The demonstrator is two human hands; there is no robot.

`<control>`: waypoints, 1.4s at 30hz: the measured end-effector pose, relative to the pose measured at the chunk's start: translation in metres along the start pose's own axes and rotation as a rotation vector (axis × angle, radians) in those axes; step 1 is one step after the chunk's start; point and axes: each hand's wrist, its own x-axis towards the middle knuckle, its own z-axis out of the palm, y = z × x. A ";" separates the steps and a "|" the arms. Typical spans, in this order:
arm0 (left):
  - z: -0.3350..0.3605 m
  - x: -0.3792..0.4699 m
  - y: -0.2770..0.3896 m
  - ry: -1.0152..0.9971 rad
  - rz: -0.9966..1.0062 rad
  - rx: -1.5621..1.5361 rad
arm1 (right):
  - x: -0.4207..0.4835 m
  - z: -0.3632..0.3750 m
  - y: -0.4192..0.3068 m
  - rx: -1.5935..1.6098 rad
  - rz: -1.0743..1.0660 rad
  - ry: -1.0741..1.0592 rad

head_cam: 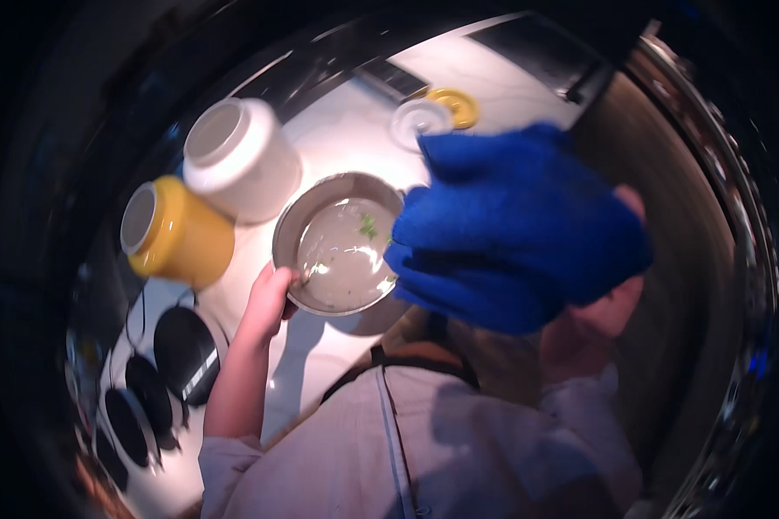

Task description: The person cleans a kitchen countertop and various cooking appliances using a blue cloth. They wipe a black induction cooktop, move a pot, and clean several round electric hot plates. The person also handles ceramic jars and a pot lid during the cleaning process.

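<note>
A round metal pot (337, 259) is in the middle of the view, held at its left rim by my left hand (274, 300). Small green leaves (367, 225) lie inside it, amid bright reflections; whether it holds liquid I cannot tell. My right hand (617, 295) grips a blue cloth (513, 227), which hangs spread out to the right of the pot and covers part of its right rim. Only the fingers and wrist show around the cloth.
A white jar (266, 175) and a yellow jar (198, 240), both lidless, stand left of the pot on the white counter (337, 133). Beyond it lie a white lid (420, 123) and a yellow lid (457, 107). Several round black objects (188, 353) sit at the lower left.
</note>
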 end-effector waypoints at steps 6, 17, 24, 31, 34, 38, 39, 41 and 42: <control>0.049 -0.025 0.015 0.238 -0.069 -0.022 | 0.103 -0.012 0.040 0.102 0.041 -0.141; 0.018 -0.060 -0.051 0.423 0.185 -0.061 | 0.148 0.021 0.054 0.169 -0.090 -0.275; 0.029 -0.128 0.001 0.324 0.730 -0.071 | 0.110 0.054 0.039 0.212 -0.116 -0.402; 0.061 -0.134 0.045 -0.266 0.893 0.225 | 0.063 0.121 0.056 0.209 -0.024 -0.805; 0.081 -0.150 0.005 -0.163 0.753 -0.274 | 0.066 0.139 0.068 0.122 -0.068 -1.069; 0.090 -0.175 -0.021 0.285 0.531 -0.525 | 0.079 0.112 0.075 -0.168 -0.182 -1.277; 0.084 -0.184 -0.043 0.479 0.530 -0.422 | 0.088 0.101 0.080 -0.170 -0.233 -1.299; 0.084 -0.196 -0.043 0.794 0.659 -0.315 | 0.114 0.076 0.083 -0.215 -0.121 -1.444; 0.082 -0.199 -0.043 0.932 0.692 -0.250 | 0.123 0.062 0.089 -0.212 -0.179 -1.411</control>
